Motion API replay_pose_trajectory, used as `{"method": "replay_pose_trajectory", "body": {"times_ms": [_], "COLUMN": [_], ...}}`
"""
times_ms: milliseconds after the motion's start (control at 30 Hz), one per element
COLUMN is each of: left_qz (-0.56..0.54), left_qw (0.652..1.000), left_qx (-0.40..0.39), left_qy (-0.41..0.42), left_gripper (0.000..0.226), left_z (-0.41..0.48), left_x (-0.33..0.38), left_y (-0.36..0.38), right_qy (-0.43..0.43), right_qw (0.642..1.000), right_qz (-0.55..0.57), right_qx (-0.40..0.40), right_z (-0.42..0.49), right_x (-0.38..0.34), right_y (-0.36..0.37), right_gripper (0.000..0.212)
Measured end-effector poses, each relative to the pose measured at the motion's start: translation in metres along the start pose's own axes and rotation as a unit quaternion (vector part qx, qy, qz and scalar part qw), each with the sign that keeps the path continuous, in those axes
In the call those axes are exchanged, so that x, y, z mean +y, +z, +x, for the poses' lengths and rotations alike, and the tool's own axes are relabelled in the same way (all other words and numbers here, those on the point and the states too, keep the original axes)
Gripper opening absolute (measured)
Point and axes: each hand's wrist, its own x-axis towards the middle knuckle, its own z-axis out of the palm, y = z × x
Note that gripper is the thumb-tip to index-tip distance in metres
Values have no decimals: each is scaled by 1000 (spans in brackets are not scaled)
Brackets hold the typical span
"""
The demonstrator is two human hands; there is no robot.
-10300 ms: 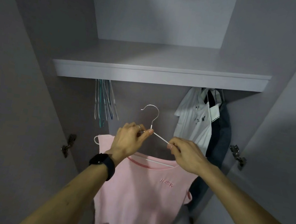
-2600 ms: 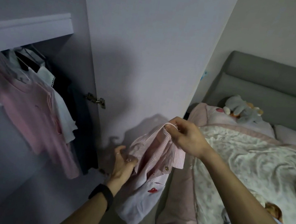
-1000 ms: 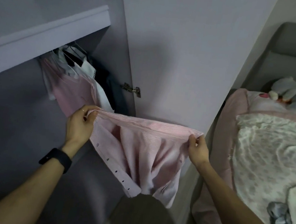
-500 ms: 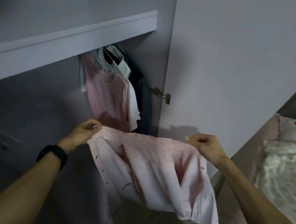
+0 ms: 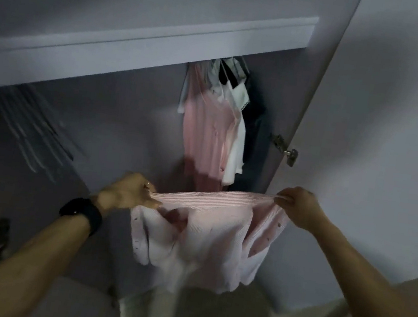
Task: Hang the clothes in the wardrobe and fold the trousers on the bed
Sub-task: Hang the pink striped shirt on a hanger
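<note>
Before the open wardrobe, the left hand (image 5: 126, 192) and right hand (image 5: 296, 203) each pinch the pale pink striped button shirt (image 5: 203, 234) stretched between them (no hanger yet); a loosened pinch could drop it.

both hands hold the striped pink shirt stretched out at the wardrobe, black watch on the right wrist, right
No: the head view shows the black watch on the left wrist. The left hand and right hand do hold the striped pink shirt stretched out at the wardrobe.
</note>
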Motion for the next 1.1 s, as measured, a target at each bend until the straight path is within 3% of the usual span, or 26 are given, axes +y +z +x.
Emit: {"method": "replay_pose_trajectory", "body": {"times_ms": [33,133,233,333,400,500,600,667,800,933,1100], "left_qz": [45,23,43,11,-38,-112,-202,-245,-215,-152,-85], "left_qw": [998,986,972,953,939,903,850,833,856,901,916], "left_qx": [34,145,196,240,270,332,404,429,437,394,382], "left_qy": [-20,-84,-122,-186,-211,-247,-270,-250,-174,-96,-86], "left_gripper": [30,36,78,46,31,24,23,17,3,20,23], "left_z": [-7,-29,-43,-81,-99,-119,-135,-140,-146,-163,-184], "left_x": [1,-13,-54,-31,-14,-4,6,22,59,75,74], "left_y": [0,-7,10,23,28,36,40,37,27,13,-1], "right_qy": [-14,-62,-114,-131,-130,-164,-247,-324,-441,-509,-515], "right_qw": [1000,998,993,990,988,977,953,927,871,829,822], "right_qz": [2,-8,19,40,66,122,160,163,129,124,138], "right_qx": [-3,-16,-4,-33,-57,-63,-71,-99,-171,-195,-198], "right_z": [10,30,46,53,51,54,46,35,8,-12,-22], "right_x": [-1,-9,-25,-41,-52,-69,-103,-131,-198,-253,-283], "right_y": [-2,-4,4,14,15,14,12,10,-1,-10,-9], "right_gripper": [26,29,33,40,32,13,7,6,13,9,9]}}
